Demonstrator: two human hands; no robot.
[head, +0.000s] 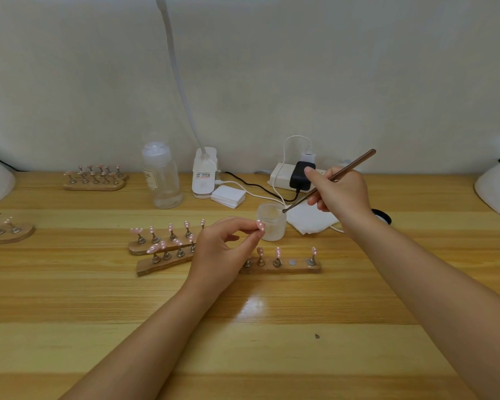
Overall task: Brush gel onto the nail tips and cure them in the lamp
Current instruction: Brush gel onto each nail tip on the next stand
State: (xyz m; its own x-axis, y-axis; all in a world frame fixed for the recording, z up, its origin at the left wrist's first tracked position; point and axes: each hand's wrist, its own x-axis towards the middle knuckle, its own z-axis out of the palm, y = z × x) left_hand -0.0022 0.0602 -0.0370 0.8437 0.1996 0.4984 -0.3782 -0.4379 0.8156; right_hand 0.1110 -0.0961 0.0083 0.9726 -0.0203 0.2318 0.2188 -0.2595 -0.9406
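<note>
Above the table (70, 298), left hand (220, 252) pinches a pink nail tip (260, 225) raised clear of its rack (likely for brushing) — right hand (339, 192) grips the brush (329, 180), bristles dipped at the gel jar (271, 222).

Jar (272, 226) mid-table (98, 298); bottle (162, 177) behind-left, tissue (309, 220) right. Three nail-tip holders (280, 265) before jar; two more far left. Brush (329, 180) tip at jar rim, possibly inside.

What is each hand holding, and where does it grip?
The left hand pinches a pink nail tip from below. The right hand grips the brush mid-handle, bristles at the jar.
</note>
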